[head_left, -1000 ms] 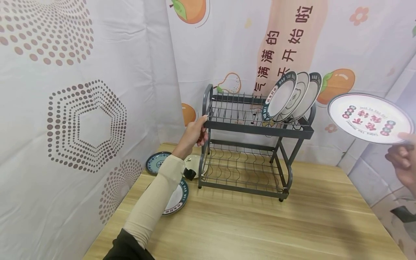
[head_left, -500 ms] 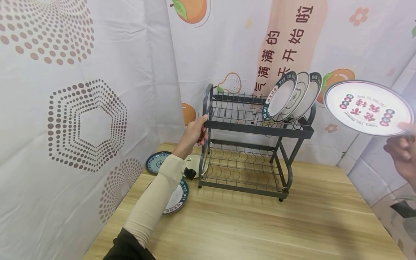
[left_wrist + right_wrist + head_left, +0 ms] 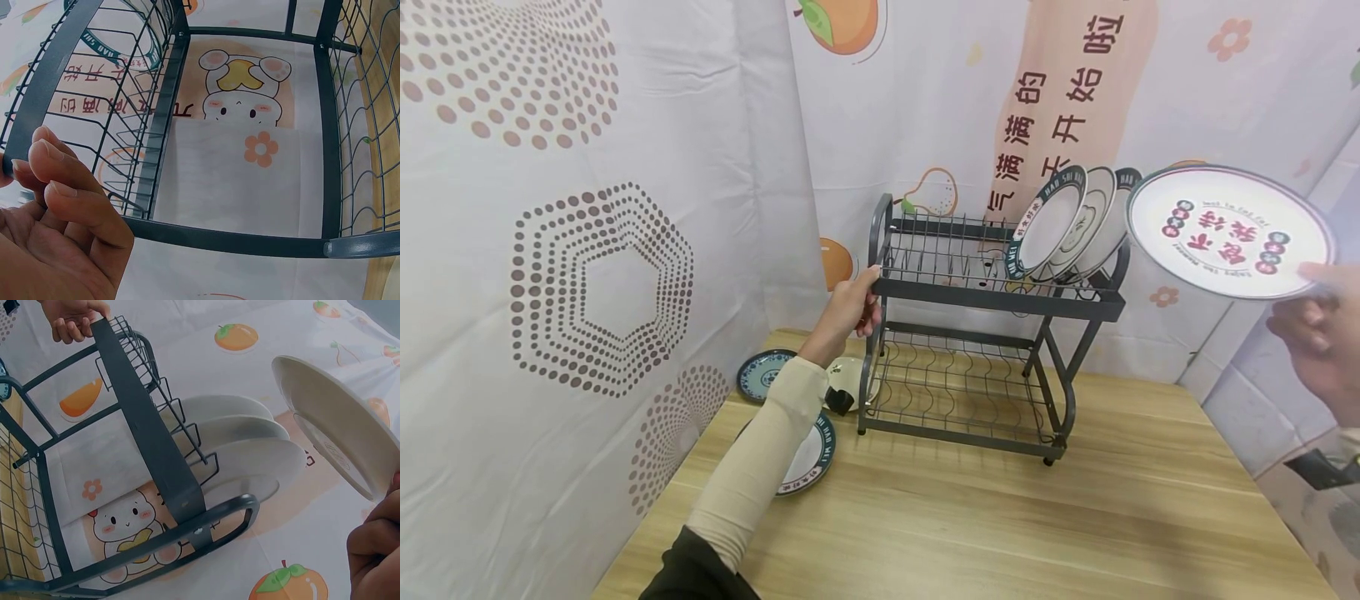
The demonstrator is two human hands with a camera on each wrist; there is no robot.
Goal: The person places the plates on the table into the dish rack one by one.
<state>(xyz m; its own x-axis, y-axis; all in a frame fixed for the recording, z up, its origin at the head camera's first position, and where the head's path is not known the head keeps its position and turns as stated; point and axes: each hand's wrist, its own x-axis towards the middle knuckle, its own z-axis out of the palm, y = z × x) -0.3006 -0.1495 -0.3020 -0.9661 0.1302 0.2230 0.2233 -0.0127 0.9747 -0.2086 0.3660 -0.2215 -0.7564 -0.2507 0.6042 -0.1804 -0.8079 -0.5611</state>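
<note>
My left hand grips the upper left front corner of a dark two-tier dish rack; the left wrist view shows its fingers curled at the rack's front bar. At the far right, my right hand pinches the edge of a white oval plate with red and green lettering. The plate is tilted in the air beside the rack's upper right end. Three plates stand upright in the right slots of the top tier. In the right wrist view the held plate shows its plain underside.
Left of the rack, a green-rimmed plate lies on the wooden table, partly behind my left arm. A blue patterned plate and a pale dish lie farther back. Printed cloth hangs behind and to the left.
My right hand has raised the oval plate and brought it left, so that it now overlaps the rearmost racked plate in the head view. My left hand stays on the rack.
</note>
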